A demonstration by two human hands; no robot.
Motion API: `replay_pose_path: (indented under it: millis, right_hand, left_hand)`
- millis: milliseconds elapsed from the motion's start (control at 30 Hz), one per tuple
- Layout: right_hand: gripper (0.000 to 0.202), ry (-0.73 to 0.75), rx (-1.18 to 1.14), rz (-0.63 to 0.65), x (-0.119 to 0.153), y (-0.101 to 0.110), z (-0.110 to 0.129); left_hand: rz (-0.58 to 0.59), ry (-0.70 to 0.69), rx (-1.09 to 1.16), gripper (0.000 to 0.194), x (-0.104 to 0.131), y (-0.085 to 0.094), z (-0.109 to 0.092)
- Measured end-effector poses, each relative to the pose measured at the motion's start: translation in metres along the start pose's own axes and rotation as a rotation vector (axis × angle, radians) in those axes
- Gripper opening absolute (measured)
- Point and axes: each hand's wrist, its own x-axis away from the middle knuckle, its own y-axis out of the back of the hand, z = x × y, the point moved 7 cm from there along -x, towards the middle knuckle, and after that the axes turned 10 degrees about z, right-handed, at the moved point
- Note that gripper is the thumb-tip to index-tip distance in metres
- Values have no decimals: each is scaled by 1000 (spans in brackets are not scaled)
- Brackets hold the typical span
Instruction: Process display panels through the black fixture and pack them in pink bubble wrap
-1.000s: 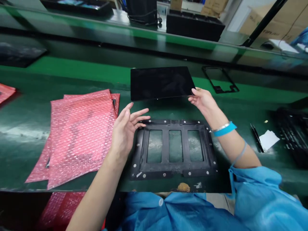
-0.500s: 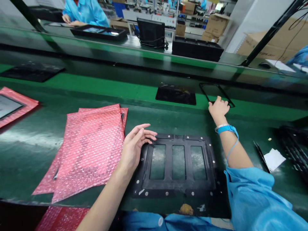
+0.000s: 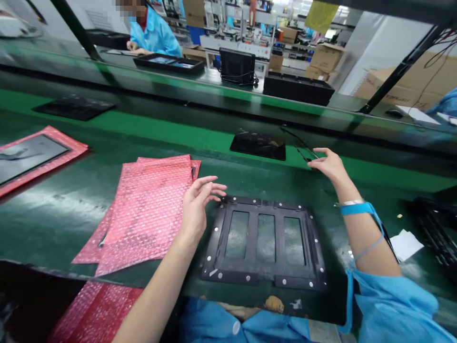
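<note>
A thin black frame [image 3: 303, 144] is tilted up off the green strip, its near end pinched in my right hand [image 3: 330, 164]. My left hand [image 3: 197, 202] holds nothing; its fingers are apart above the upper left corner of a black fixture [image 3: 253, 243] with three rectangular openings and round metal dots along its edge. Left of that hand lies a stack of pink bubble-wrap bags [image 3: 150, 205]. A flat black panel [image 3: 259, 144] rests on the green strip, left of the thin frame.
At the far left a dark-screened panel [image 3: 32, 155] lies on pink wrap. Another black panel [image 3: 74, 107] is behind it. White paper [image 3: 406, 245] and black parts [image 3: 437, 228] are at the right. Across the bench, a person in blue [image 3: 155, 35] sits near black trays.
My right hand has lifted the thin black frame off the green strip and tilted it. My left hand stays near the fixture's corner. The camera view has shifted slightly.
</note>
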Motion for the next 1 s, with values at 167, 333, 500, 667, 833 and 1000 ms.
replay_pose_path:
  millis: [167,333,500,667,833,1000]
  right_hand:
    - [54,343,-102,160,92,-4,1]
    - [33,685,164,224,199,-15,-15]
    - [35,830,328,370,251,-41,-20]
    - [37,912,453,404,260,-55,-17]
    - [36,941,467,370,258,-54,-12]
    - [30,880,276,256,233,-42,0]
  left_hand:
    - [-143,-230,-211,40,4,28,-22]
    - [-244,-251,-839,39,19,86,-37]
    - [-369,-1,-1329,29,39,140,-24]
    - [-437,69,-1387,15,46,150,-15]
    - [-477,26,-1280,21,53,152,-21]
    - [-797,-255,-1142,17,111,164,-53]
